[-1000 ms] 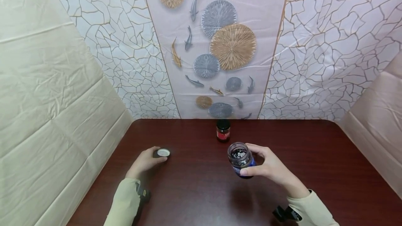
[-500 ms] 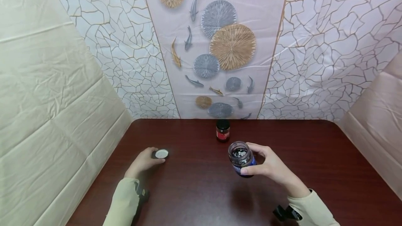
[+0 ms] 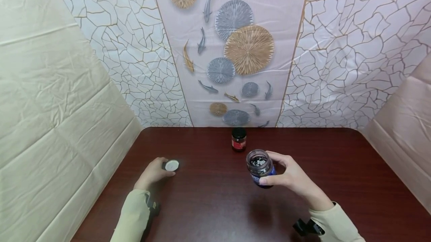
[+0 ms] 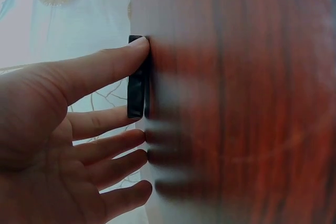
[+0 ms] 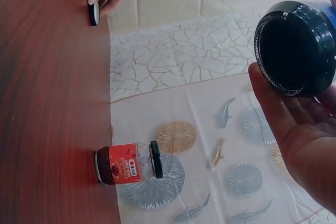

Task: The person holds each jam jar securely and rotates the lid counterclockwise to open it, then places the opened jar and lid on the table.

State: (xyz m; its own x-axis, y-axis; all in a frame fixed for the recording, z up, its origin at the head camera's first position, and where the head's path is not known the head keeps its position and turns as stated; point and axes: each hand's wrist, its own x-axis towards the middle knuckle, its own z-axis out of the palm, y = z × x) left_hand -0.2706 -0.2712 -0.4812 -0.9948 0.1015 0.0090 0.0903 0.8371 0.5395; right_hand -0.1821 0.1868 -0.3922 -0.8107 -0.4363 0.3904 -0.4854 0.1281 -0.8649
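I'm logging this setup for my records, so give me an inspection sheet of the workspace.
Surface: glossy red-brown wood-grain table.
Job's things: open clear-glass jar with a blue label, dark contents inside, raised off the table and tilted; round black lid with a white inside, inside facing up, on or just above the table.
Clutter: black-capped glass jar with a red label, upright near the table's far edge.
Grip: left hand pinches the loose lid by its rim; right hand holds the open jar by its side.
Cables: nothing seen.
Surroundings: pale back cloth printed with fish and discs; pale fabric at both sides.
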